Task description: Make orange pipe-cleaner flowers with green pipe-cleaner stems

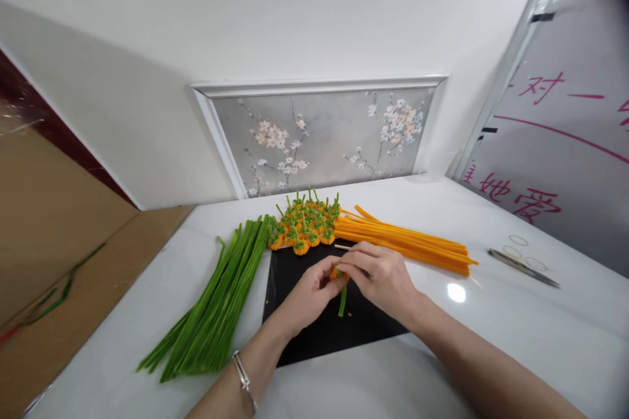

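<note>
Orange fuzzy piece (338, 273), mostly hidden by fingers, sits between the two hands. Left hand (314, 288) pinches it, thumb and forefinger closed on its near side. Right hand (382, 273) is curled in from the other side, fingertips meeting at the piece; can't tell exactly what they grip. Green strip (343, 302) hangs from the piece, free end toward the wearer.

Step in hand looks like fixing or shaping green on orange. To do it well: left pinch firm but not crushing, since the pile probably flattens; right fingers do the fine work, small turns, tight against the base; strip's free end out of the way so it doesn't snag.

Thin stick (343, 247) pokes out just past the right fingers; can't tell if held. Black mat (295, 337) lies under both hands, small orange bit (350, 314) on it near the strip.

Beyond the hands: cluster of orange-and-green pieces (301, 247), most stems up. Good reference for matching shape. Left of the left hand: green stem bundle (221, 308). Beyond and right of the right hand: orange stem bundle (403, 239). Farther right: slim metal tool (523, 267), pale rings (512, 253) beside it.
</note>
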Demonstrator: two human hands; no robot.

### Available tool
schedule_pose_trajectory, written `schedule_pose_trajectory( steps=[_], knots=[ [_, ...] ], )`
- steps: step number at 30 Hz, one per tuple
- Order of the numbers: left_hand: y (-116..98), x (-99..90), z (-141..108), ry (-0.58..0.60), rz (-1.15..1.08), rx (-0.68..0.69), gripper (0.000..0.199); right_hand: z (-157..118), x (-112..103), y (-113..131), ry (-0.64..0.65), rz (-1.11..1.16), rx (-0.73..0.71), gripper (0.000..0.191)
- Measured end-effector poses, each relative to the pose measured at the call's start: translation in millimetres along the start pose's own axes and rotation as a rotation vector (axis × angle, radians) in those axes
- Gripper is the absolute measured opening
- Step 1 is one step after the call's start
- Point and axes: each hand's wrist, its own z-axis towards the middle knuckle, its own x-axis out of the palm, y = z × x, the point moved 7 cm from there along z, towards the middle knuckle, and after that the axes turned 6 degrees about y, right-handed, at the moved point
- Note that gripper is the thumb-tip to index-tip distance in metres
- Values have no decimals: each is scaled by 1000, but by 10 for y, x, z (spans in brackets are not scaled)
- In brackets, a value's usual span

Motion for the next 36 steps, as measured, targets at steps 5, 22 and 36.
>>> schedule_pose_trajectory(
  steps=[5,22,36],
  knots=[
    [-48,34,-29,34,-52,-45,16,19,-47,-53,-14,30,52,21],
    [133,-54,-46,-53,-446,-162,38,35,-104,18,7,-226,-95,23],
    [181,-80,-17,-108,-458,-130,40,0,53,104,113,-331,-200,19]
  ],
)
